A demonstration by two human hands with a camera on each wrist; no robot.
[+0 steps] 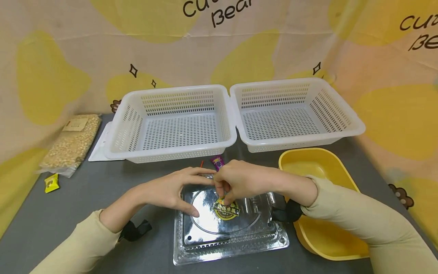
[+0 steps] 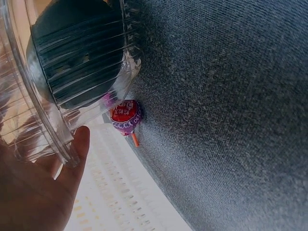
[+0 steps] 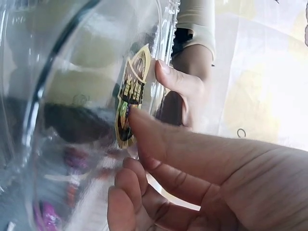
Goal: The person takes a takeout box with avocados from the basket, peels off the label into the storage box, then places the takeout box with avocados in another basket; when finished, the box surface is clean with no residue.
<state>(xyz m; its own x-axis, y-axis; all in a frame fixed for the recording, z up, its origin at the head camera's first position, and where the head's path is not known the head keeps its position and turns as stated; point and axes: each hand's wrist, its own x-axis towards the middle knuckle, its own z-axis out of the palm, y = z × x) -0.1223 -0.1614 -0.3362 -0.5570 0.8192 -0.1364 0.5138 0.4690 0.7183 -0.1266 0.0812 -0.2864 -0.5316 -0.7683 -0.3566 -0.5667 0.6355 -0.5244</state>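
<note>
Pretty cramped up front: the clear plastic container [image 1: 229, 224] sits dead centre on the grey surface [image 1: 68, 213], with the yellow tub [image 1: 318, 167] touching its right edge. A purple lollipop [image 1: 217, 162] lies in the narrow strip before the two white baskets [image 1: 171, 121] [image 1: 294, 112]. Open room's on the left, up to the grain bag [image 1: 72, 142] and yellow packet [image 1: 51, 182].

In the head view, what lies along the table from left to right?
Yellow packet → bag of grains → left white basket → clear plastic container → right white basket.
</note>
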